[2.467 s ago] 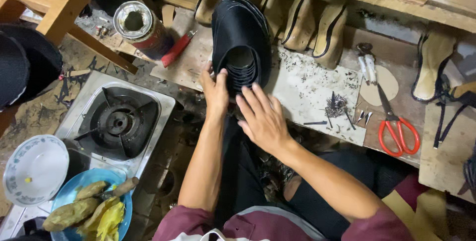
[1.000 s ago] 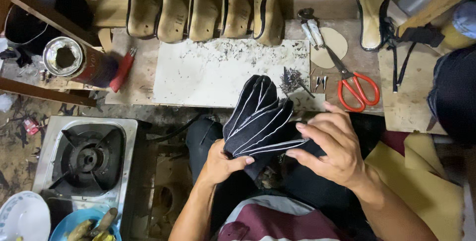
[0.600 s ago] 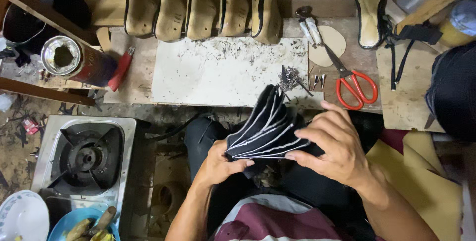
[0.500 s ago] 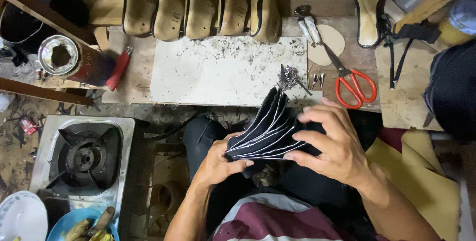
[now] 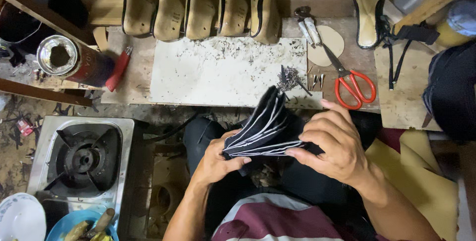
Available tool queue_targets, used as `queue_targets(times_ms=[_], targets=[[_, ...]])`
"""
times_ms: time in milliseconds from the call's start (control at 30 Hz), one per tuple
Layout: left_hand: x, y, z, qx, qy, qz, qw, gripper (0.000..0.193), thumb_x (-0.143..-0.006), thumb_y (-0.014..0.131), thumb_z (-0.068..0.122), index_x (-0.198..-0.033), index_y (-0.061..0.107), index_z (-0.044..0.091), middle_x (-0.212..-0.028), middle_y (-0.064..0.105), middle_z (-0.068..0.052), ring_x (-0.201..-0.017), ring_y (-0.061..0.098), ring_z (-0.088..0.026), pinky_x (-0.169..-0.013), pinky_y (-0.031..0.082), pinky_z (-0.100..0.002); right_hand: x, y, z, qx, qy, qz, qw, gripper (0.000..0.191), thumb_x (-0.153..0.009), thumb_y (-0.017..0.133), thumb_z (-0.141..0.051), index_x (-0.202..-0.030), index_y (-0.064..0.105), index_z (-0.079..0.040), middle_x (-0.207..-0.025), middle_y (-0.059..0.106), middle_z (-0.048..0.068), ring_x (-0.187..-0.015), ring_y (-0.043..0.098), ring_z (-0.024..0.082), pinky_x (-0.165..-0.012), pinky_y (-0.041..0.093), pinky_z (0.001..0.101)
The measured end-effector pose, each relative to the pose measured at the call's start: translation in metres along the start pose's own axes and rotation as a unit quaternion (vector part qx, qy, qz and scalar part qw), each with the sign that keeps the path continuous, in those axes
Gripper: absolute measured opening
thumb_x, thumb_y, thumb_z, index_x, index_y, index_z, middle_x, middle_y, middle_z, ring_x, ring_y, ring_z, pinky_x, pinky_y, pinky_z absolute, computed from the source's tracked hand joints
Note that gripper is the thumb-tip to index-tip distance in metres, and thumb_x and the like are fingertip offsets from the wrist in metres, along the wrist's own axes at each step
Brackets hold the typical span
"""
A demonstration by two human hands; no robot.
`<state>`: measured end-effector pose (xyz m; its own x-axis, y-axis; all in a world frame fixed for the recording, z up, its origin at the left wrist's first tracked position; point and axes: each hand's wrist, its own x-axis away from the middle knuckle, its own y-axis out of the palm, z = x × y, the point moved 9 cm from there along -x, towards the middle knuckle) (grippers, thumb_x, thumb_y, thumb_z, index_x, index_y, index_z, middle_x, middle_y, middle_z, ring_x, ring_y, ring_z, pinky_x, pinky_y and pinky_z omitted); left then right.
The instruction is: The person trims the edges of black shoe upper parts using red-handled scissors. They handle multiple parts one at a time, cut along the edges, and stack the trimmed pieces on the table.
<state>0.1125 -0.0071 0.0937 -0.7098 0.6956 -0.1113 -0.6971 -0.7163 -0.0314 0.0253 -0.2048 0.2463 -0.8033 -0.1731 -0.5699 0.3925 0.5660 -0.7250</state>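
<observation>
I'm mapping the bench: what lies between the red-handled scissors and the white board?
In the head view, a small heap of dark nails lies between the scissors and the white board, at the board's right edge.

Stack of black cut pieces (image 5: 265, 132), fanned, edges pale, held over lap between both hands. Left hand (image 5: 215, 159) gripped at lower left corner of stack, thumb pressed on top. Right hand (image 5: 334, 144) closed over right end, fingers (image 5: 302, 154) curled under. On desk (image 5: 134, 80) beyond: white slab (image 5: 218, 72), pile of small nails (image 5: 288, 78), red-handled scissors (image 5: 349, 82), row of wooden shoe lasts (image 5: 198, 5), open tin can (image 5: 69, 60). Gas stove (image 5: 82, 159) seen on floor at left.
</observation>
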Motion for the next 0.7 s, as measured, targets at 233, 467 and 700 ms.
queue_targets(times_ms=[233, 467, 700], targets=[[-0.003, 0.007, 0.015, -0.039, 0.063, -0.04, 0.996, 0.019, -0.077, 0.082, 0.012, -0.094, 0.077, 0.004, -0.085, 0.077, -0.005, -0.088, 0.075, -0.021, -0.122, 0.041, -0.051, -0.003, 0.008, 0.002, -0.037, 0.022, -0.033, 0.999, 0.061, -0.064, 0.093, -0.036, -0.11, 0.072, -0.002, -0.072, 0.063, -0.002, -0.076, 0.063, 0.018, -0.106, 0.044, 0.0542], [-0.004, 0.009, 0.013, -0.067, 0.046, -0.049, 0.995, 0.033, -0.076, 0.08, 0.016, -0.106, 0.075, 0.003, -0.091, 0.079, -0.007, -0.092, 0.077, -0.022, -0.12, 0.039, -0.052, -0.007, -0.004, -0.01, 0.009, -0.029, -0.01, 0.999, 0.037, -0.068, 0.09, -0.038, -0.085, 0.073, -0.01, -0.107, 0.066, 0.011, -0.111, 0.058, 0.032, -0.111, 0.041, 0.056], [-0.004, 0.014, 0.011, -0.082, 0.049, -0.057, 0.994, 0.035, -0.077, 0.081, 0.017, -0.108, 0.076, 0.002, -0.091, 0.079, -0.007, -0.092, 0.077, -0.023, -0.119, 0.04, -0.052, -0.009, -0.003, -0.01, 0.045, -0.037, -0.035, 0.998, 0.033, -0.069, 0.089, -0.038, -0.076, 0.071, -0.011, -0.108, 0.067, 0.006, -0.116, 0.059, 0.03, -0.113, 0.038, 0.0587]])
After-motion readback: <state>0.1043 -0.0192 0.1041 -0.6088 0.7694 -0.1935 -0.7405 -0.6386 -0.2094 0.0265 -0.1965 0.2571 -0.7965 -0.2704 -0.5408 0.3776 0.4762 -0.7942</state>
